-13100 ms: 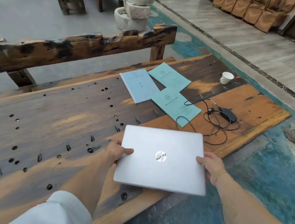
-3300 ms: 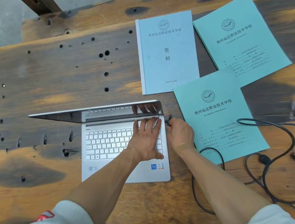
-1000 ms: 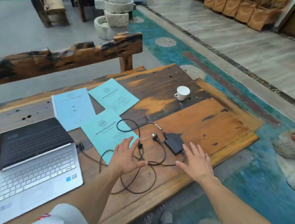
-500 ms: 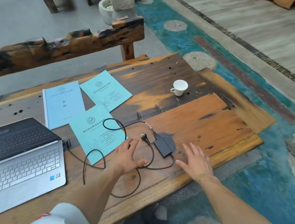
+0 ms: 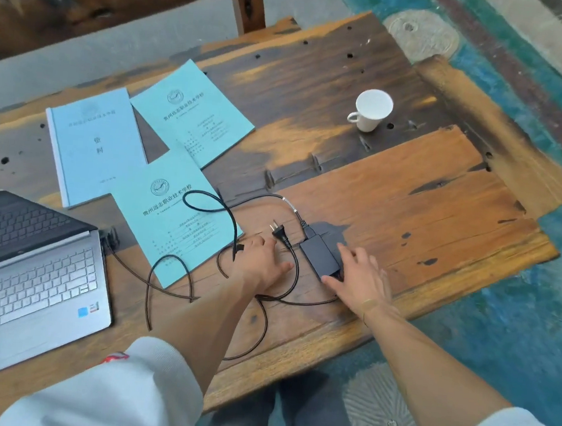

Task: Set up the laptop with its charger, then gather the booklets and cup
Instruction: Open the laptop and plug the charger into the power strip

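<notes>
Black plastic marks the charger brick (image 5: 320,257), which lies on the wooden desk (image 5: 426,205) under the fingertips of my right hand (image 5: 358,280); that hand is spread flat, fingers straight, resting on the brick's near end without gripping it. My left hand (image 5: 261,265) lies palm down, fingers extended, on the tangled black cable (image 5: 228,215), its fingertips just beside the wall plug (image 5: 279,233). Whether any finger hooks the cable I cannot tell. The cable loops over the nearest teal booklet (image 5: 176,224) and runs left to the side of the open silver laptop (image 5: 25,279) at the desk's left edge. Two more booklets, a pale blue one (image 5: 91,148) and a second teal one (image 5: 193,113), lie farther back, overlapped at their corners by the nearest one. A white cup (image 5: 372,110) stands upright, well apart, toward the far right of the desk. Compared with half a second ago, both hands have come forward: the right, then short of the brick, now touches it, and the left has closed on the plug.
</notes>
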The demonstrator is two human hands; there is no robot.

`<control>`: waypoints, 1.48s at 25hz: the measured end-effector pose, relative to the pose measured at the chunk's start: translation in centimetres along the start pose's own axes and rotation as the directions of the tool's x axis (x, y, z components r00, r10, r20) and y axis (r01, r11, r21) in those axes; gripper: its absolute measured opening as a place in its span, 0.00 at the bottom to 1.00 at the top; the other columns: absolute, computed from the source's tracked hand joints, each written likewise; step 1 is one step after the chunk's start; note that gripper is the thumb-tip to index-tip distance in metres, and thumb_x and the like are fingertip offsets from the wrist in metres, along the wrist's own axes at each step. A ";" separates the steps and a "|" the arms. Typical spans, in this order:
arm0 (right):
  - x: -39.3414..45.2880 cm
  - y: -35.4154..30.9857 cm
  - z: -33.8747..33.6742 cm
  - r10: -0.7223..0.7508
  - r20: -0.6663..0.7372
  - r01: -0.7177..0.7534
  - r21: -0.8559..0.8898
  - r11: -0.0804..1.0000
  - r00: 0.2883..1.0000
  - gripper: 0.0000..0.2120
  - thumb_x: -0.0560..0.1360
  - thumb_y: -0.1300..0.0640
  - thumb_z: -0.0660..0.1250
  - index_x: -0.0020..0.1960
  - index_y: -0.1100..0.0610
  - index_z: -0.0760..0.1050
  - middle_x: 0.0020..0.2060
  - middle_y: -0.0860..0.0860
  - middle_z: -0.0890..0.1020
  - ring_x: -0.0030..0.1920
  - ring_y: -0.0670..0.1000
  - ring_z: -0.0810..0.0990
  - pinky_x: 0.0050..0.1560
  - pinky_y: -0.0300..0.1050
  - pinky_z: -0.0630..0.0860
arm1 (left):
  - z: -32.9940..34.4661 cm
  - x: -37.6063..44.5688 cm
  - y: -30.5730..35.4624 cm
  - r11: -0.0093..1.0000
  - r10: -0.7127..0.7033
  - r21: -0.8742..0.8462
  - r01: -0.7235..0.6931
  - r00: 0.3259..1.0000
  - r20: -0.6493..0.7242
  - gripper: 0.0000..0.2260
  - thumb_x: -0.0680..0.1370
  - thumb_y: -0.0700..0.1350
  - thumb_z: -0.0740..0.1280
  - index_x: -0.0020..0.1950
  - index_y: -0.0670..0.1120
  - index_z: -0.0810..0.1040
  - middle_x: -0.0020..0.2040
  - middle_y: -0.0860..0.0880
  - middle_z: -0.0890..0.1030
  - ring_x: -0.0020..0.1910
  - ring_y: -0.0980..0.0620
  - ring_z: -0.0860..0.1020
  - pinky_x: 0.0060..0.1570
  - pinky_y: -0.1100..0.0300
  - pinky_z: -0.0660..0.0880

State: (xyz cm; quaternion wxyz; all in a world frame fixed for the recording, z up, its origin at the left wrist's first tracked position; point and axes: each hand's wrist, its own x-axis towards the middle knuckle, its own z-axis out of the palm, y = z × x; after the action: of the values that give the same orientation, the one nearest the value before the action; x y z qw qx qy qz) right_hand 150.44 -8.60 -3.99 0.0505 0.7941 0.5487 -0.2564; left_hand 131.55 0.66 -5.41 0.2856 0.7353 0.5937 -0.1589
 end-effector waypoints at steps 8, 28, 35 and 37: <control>3.9 -1.7 2.7 0.015 0.020 -0.016 0.039 0.999 1.000 0.33 0.70 0.37 0.67 0.68 0.51 0.63 0.59 0.54 0.70 0.59 0.58 0.72 0.53 0.54 0.75 | 2.9 3.9 2.9 0.981 -0.194 -0.038 0.191 0.971 -0.138 0.25 0.76 0.63 0.61 0.58 0.42 0.75 0.49 0.39 0.83 0.48 0.39 0.82 0.49 0.49 0.79; -4.2 3.1 -9.3 0.229 -0.332 -0.216 0.077 0.973 0.915 0.24 0.71 0.41 0.65 0.59 0.55 0.69 0.55 0.53 0.73 0.55 0.57 0.72 0.49 0.51 0.73 | -14.1 -1.6 6.5 0.843 0.070 -0.421 -0.335 0.845 -0.530 0.10 0.83 0.45 0.56 0.63 0.47 0.71 0.53 0.45 0.80 0.45 0.46 0.74 0.44 0.55 0.67; -14.2 7.3 -8.8 0.564 -0.410 -0.501 0.260 0.825 0.717 0.26 0.70 0.41 0.65 0.61 0.55 0.70 0.55 0.53 0.72 0.56 0.58 0.73 0.48 0.52 0.73 | -15.2 -3.0 14.2 0.675 0.330 -0.274 -0.685 0.613 -0.718 0.14 0.83 0.41 0.54 0.67 0.42 0.71 0.60 0.41 0.77 0.58 0.39 0.74 0.55 0.48 0.69; -17.8 8.5 -8.0 0.644 -0.408 -0.570 0.301 0.764 0.648 0.25 0.69 0.42 0.65 0.61 0.54 0.70 0.54 0.53 0.72 0.56 0.58 0.74 0.48 0.51 0.73 | -13.8 -4.4 16.8 0.636 0.414 -0.221 -0.739 0.568 -0.712 0.14 0.83 0.41 0.54 0.66 0.42 0.71 0.59 0.41 0.77 0.57 0.39 0.74 0.54 0.48 0.69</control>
State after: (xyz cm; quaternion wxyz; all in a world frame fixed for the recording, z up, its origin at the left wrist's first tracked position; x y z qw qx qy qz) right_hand 156.13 -24.06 9.41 -0.0644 0.9709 0.2242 -0.0545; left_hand 145.23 3.40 11.86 0.2973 0.8018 0.3842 0.3481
